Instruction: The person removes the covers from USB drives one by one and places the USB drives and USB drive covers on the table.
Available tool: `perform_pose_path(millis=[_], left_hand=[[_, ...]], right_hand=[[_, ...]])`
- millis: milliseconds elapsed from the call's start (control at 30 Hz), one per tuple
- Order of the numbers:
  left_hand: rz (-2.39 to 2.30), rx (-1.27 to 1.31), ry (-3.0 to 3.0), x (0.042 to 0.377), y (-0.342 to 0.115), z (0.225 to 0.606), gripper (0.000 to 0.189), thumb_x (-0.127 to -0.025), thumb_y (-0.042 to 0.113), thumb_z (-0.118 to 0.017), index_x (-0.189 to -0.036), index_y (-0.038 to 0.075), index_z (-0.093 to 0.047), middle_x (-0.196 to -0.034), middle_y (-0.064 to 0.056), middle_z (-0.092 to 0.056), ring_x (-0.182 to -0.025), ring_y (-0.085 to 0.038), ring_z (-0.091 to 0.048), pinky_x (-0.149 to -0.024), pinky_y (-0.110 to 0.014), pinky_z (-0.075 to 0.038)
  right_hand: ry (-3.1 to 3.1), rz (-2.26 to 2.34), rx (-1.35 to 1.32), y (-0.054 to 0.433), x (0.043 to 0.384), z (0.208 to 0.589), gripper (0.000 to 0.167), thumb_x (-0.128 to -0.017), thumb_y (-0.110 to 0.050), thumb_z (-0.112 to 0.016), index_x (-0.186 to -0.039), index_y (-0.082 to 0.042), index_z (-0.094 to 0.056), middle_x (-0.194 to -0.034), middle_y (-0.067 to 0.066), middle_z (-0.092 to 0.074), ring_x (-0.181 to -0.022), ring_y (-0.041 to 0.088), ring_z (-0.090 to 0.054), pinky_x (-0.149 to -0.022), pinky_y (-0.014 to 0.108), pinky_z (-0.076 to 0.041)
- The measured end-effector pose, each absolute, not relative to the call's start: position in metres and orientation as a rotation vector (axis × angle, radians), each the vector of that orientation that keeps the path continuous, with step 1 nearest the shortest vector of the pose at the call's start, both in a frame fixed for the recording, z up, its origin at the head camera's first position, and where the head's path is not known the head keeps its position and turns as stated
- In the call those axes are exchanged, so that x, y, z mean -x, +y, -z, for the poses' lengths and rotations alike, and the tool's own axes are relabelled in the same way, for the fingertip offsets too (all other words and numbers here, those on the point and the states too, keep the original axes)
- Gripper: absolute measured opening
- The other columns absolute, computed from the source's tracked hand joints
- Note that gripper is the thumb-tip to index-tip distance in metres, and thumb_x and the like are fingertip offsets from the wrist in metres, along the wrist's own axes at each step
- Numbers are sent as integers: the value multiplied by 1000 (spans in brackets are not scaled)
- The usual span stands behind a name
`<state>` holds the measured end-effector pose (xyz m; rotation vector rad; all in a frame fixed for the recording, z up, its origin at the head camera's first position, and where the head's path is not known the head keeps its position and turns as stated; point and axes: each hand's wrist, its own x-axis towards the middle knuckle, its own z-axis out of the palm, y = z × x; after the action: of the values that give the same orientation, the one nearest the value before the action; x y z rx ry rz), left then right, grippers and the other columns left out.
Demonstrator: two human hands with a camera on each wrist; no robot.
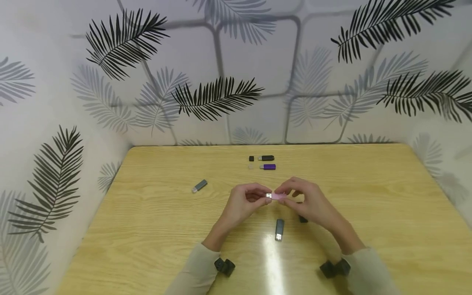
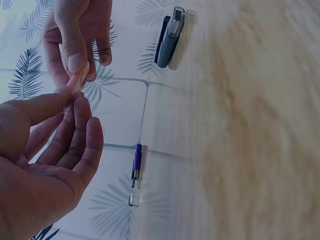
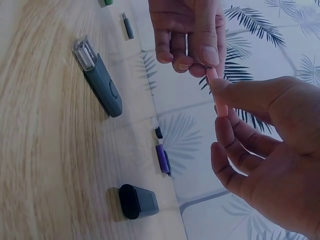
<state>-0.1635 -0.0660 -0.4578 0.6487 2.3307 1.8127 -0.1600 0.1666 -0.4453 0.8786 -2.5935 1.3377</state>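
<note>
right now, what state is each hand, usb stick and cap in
Pink USB stick: held up, metal end showing
Left hand: pinching its metal end
Right hand: pinching its pink end
Purple USB stick: uncapped
Clear cap: off, beside purple
Black USB stick: uncapped
Black cap: off, beside black
Left grey stick: connector end showing
Near grey stick: connector end showing
Dark piece: lying, capping unclear

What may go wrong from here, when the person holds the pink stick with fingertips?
The pink stick is pinched between the left grip and the right grip, so it might slip and fall.
The nearer grey stick shows a bare connector; a drop could perhaps strike it.
The clear cap is tiny and lies apart from the purple stick, so it might get lost.
</note>
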Motion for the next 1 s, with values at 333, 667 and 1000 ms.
perform_pose_path(millis=[333,667,1000], left_hand=[[-1810,-692,2334,160,-65,449,16,-92,6,-78,-108,6,-77,-99,-5,-75,-85,-14,-70,-78,-30,-60],[-1826,-734,2335,158,-70,444,17,-92,8,-78,-109,7,-77,-100,-7,-75,-86,-20,-71,-80,-38,-60],[-1824,-792,2305,157,-76,440,16,-92,9,-78,-107,7,-77,-101,-5,-75,-85,-14,-70,-80,-39,-60]], right_hand=[[-2501,-1326,-909,169,150,438,21,-89,-5,-81,-107,-14,-76,-102,-5,-72,-88,13,-64,-73,39,-59],[-2431,-1272,-994,166,151,428,24,-85,1,-82,-104,-13,-76,-100,-5,-72,-85,12,-66,-71,39,-60],[-2442,-1281,-1029,166,148,423,25,-87,-1,-81,-106,-16,-75,-100,-9,-71,-85,10,-64,-74,28,-57]])
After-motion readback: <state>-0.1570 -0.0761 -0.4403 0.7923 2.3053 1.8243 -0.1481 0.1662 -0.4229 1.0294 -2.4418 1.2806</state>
